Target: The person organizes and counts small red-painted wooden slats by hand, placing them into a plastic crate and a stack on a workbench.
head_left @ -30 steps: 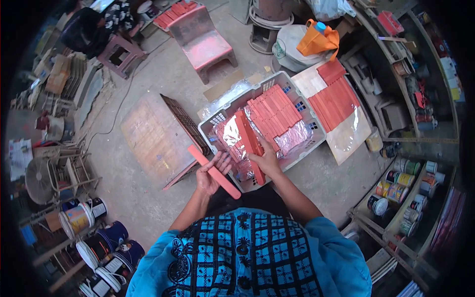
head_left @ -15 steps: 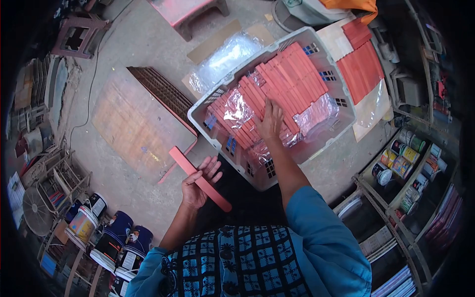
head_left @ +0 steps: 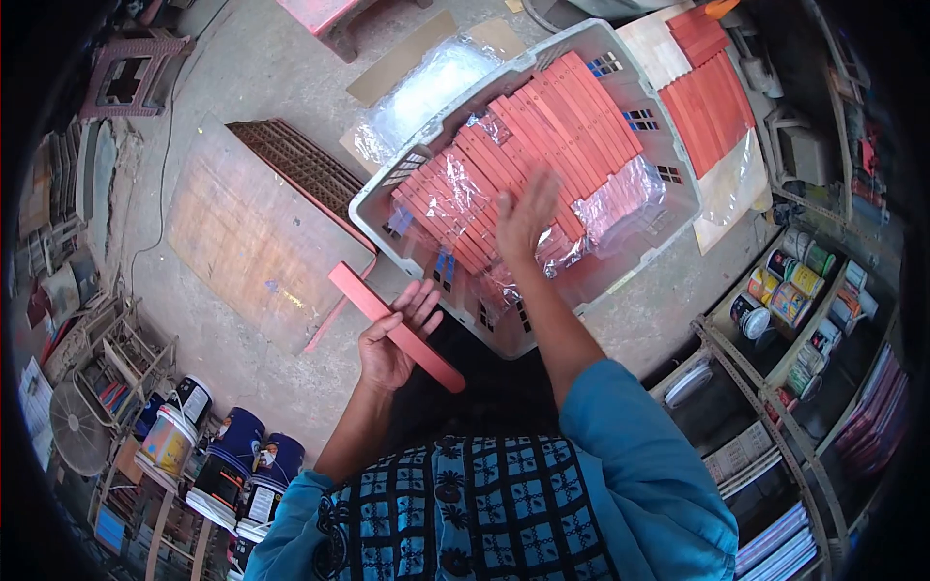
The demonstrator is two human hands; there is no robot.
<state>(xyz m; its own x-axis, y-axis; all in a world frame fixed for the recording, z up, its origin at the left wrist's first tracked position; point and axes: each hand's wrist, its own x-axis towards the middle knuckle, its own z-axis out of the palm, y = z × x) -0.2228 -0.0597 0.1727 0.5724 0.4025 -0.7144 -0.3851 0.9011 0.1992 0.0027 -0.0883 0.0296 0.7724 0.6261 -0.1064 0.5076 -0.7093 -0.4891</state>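
My left hand point(head_left: 395, 339) holds a flat red strip point(head_left: 363, 295) with a rounded lower end, its thumb across the strip and its fingers behind it. The strip slants in front of my body, left of a grey plastic crate point(head_left: 688, 194). Rows of red wooden strips point(head_left: 572, 126) fill much of the crate, with clear plastic wrap point(head_left: 625, 208) among and beside them. My right hand point(head_left: 528, 218) is over the near part of these rows, its fingers spread and blurred by motion, with nothing seen in it.
A wooden board point(head_left: 252, 242) leans at the left of the crate. Beyond the crate lies clear plastic on cardboard point(head_left: 387, 73). More red strips point(head_left: 707, 126) are at the right. Paint buckets point(head_left: 237, 436) stand lower left, and shelves with cans point(head_left: 794, 290) are on the right.
My right hand has lifted off the strips, its fingers now spread wider. My left hand still holds the strip, slightly further up and right. The whole view has shifted a little.
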